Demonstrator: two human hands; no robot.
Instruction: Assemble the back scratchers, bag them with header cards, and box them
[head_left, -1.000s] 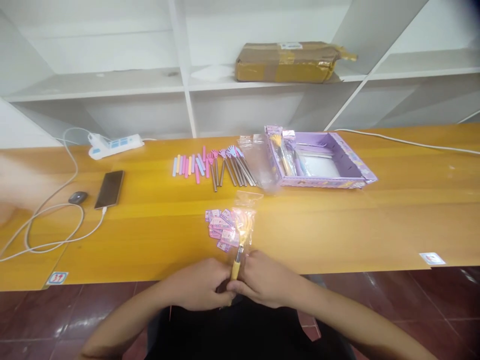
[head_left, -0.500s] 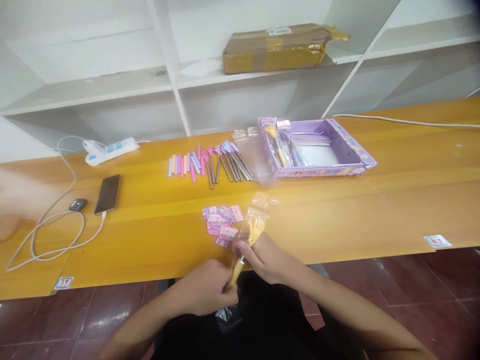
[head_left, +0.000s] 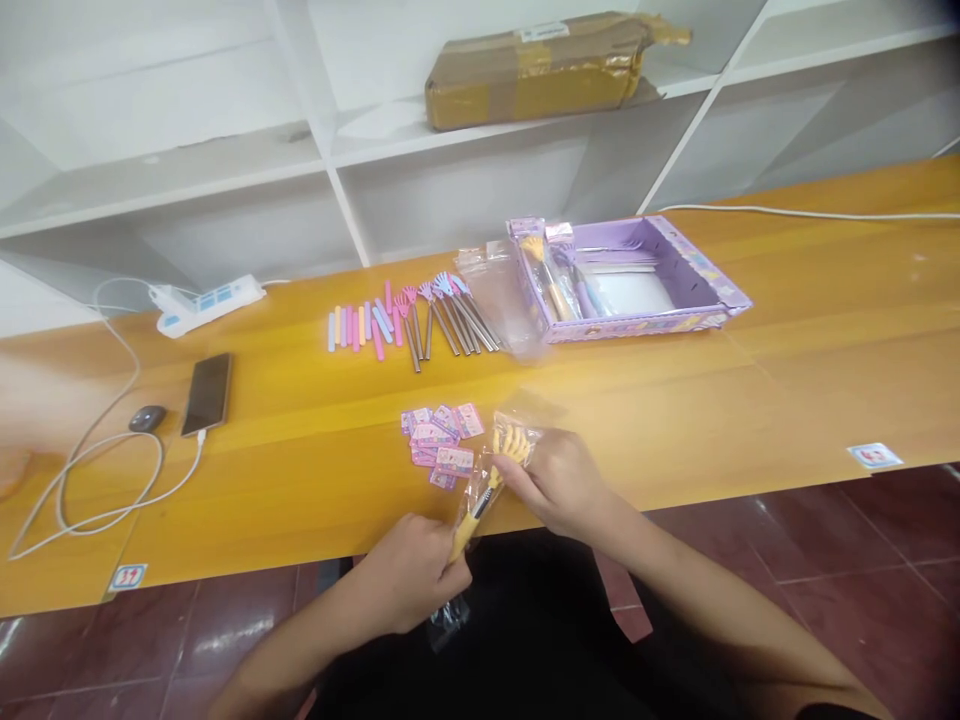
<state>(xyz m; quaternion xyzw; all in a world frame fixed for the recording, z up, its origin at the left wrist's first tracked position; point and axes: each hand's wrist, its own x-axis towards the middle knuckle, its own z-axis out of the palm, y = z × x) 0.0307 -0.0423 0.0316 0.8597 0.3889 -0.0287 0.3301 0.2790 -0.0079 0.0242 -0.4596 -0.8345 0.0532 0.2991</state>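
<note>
My left hand (head_left: 411, 585) is closed on the yellow handle of a small yellow claw-headed scratcher (head_left: 491, 480) at the table's near edge. My right hand (head_left: 559, 480) pinches the clear plastic sleeve (head_left: 517, 432) round the scratcher's claw head. A crumpled bit of clear plastic hangs below my left hand. Just left of the claw lies a small heap of pink paper tags (head_left: 441, 443) on the orange table (head_left: 720, 400).
Farther back lie a row of pastel handles (head_left: 361, 328), several metal scratcher rods (head_left: 450, 318), clear bags, and a purple cardboard tray (head_left: 697, 290) holding packed scratchers. At the left are a phone (head_left: 207, 392), cables and a power strip (head_left: 204, 300). White shelves with a brown parcel (head_left: 536, 68) stand behind.
My right hand has slid up from the handle to the claw head with the plastic sleeve. The scratcher now tilts to the right. My left hand stays on the handle.
</note>
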